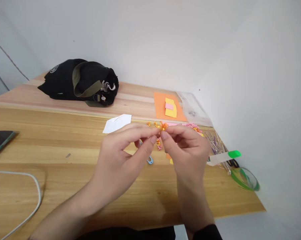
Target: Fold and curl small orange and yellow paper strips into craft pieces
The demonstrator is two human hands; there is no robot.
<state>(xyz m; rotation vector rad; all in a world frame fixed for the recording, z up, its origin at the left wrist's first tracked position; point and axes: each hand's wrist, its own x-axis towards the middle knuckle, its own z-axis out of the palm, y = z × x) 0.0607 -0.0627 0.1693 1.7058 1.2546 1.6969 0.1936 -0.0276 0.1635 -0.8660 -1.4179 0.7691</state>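
Thumb and fingertips of my left hand (126, 155) are pinched together at a small orange and yellow paper flower (163, 126). From the other side my right hand (187, 146) pinches the same flower, and the fingertips of both hands nearly meet. Small curled orange and yellow paper pieces (148, 124) lie just beyond my fingers. Pink and yellow curled bits (159, 144) show below the pinch, on the table. A light blue tool (150, 160) is mostly hidden behind my left hand.
A black bag (80, 81) lies at the back left. White paper (117, 123), orange sheets (160, 106) and a clear plastic sleeve (192, 106) are farther back. On the right are dried stems (216, 145), a green-capped strip (222, 157), scissors (233, 163) and a tape roll (245, 179). A white cable (37, 186) curves at left.
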